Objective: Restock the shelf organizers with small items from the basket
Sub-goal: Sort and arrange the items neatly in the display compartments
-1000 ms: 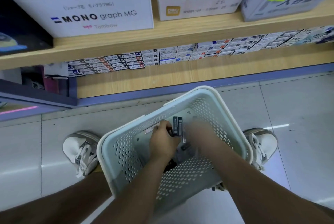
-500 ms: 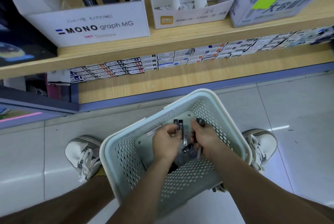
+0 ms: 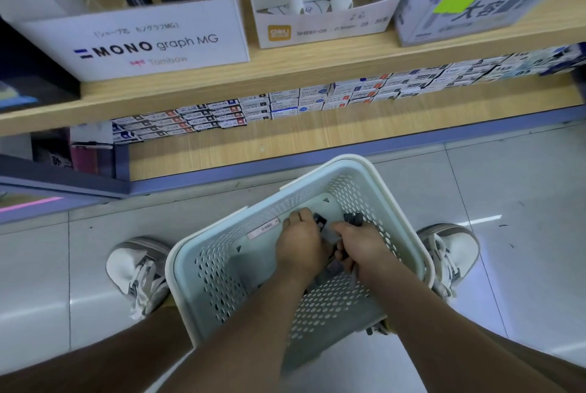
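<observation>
Two hands in the pale perforated basket (image 3: 218, 278) on the floor, left hand (image 3: 299, 243) and right hand (image 3: 364, 246) each curled tight round small dark packs (image 3: 321, 222), below a shelf (image 3: 285, 66) holding a divided white box (image 3: 326, 28).

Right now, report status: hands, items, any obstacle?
Left hand and right hand grip small dark packs inside basket. White organizer on shelf waits. No obstacle seen.

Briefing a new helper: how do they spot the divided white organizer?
On the upper wooden shelf, the organizer stands between the MONO graph MG box and a green-stickered box. Only it has card dividers and an orange logo.
</observation>
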{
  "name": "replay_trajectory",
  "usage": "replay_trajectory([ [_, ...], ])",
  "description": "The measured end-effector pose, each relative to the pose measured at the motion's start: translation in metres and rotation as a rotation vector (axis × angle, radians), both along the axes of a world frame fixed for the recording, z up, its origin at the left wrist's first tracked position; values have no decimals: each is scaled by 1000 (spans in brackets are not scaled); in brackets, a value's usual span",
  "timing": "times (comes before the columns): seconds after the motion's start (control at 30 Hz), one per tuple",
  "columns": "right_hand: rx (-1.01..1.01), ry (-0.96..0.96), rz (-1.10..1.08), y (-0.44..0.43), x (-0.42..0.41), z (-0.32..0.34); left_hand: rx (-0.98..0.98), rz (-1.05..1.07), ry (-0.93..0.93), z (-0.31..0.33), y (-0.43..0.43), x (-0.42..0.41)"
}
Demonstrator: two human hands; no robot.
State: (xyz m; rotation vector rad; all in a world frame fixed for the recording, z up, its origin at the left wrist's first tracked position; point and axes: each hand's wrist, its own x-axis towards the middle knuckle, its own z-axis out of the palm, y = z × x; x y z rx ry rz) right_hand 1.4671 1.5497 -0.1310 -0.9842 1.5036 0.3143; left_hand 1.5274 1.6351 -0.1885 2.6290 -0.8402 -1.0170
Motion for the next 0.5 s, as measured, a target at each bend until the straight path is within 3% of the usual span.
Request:
replay_trajectory([
  [0.1, -26, 41, 59, 2, -1, 1, 49, -62, -26, -1, 11, 3],
  [0.33, 32, -2, -47, 4, -1, 6, 188, -214, -85, -3, 26, 11],
  [0.5, 25, -14, -63, 10, 2, -2, 60, -115, 65, 1, 28, 25],
])
